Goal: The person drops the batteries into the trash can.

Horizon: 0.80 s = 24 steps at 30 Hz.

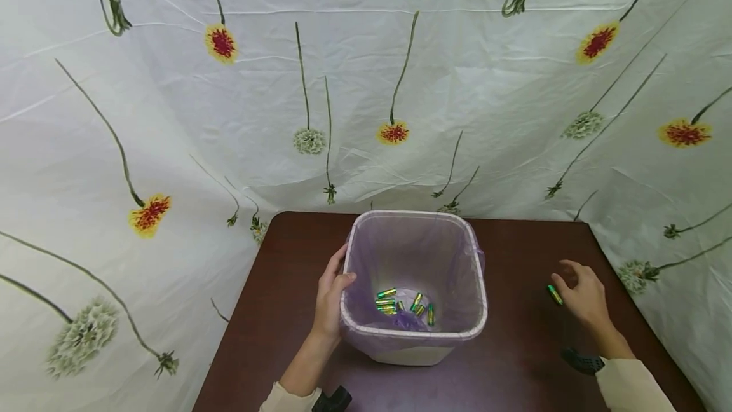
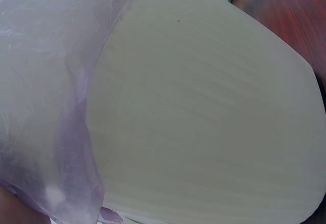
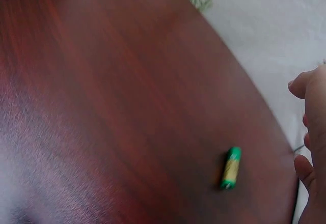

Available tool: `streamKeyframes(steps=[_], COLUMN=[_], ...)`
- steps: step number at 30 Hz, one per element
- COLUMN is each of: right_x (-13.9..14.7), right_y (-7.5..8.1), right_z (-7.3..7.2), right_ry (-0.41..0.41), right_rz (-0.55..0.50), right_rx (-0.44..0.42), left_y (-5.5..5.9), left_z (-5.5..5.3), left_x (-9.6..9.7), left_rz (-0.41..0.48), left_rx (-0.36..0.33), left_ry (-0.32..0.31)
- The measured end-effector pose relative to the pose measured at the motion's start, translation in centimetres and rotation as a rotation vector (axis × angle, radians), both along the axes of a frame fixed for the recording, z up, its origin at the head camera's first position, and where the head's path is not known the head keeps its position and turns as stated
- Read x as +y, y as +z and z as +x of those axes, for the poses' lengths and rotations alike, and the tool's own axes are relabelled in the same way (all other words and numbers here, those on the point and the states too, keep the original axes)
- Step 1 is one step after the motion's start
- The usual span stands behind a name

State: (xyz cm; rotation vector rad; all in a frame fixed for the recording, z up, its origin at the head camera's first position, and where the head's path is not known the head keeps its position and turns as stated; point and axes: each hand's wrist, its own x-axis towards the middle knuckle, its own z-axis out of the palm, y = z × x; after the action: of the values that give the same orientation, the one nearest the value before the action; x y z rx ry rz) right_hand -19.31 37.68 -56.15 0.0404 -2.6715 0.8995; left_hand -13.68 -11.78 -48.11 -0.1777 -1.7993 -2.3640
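Observation:
A white trash bin [image 1: 408, 356] with a thin purple liner bag [image 1: 471, 259] folded over its rim stands on the table. Several green-and-gold batteries [image 1: 386, 293] lie at its bottom. At the bin's left side, my left hand [image 1: 330, 301] holds it, thumb on the rim and fingers along the outer wall. In the left wrist view the bin's pale wall [image 2: 204, 107] fills most of the picture. My right hand [image 1: 586, 294] is over the table's right part, fingers loosely bent. Beside its thumb, a single battery [image 3: 231, 168] lies on the tabletop, outside the fingers.
The dark reddish-brown table [image 1: 515, 348] has rounded far corners. Behind and at both sides hangs a white cloth [image 1: 354, 68] printed with flowers and dandelions, close to the table's edges. Dark straps with camera mounts [image 1: 582, 361] sit at both wrists.

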Motion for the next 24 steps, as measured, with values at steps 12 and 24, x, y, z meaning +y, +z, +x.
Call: streamKeyframes(steps=[12,24], right_x=[1.2,-0.4], right_y=[-5.1,-7.0], right_z=[1.4,0.8], right_ry=[-0.11,-0.257], right_rz=[-0.068,-0.108], right_rx=[-0.227,-0.332], left_y=[0.0,0.1], left_z=[-0.2,0.0], left_x=[0.4,0.1], left_rz=[-0.005,0.01], left_rx=[0.008,0.008], left_ry=[-0.005,-0.005])
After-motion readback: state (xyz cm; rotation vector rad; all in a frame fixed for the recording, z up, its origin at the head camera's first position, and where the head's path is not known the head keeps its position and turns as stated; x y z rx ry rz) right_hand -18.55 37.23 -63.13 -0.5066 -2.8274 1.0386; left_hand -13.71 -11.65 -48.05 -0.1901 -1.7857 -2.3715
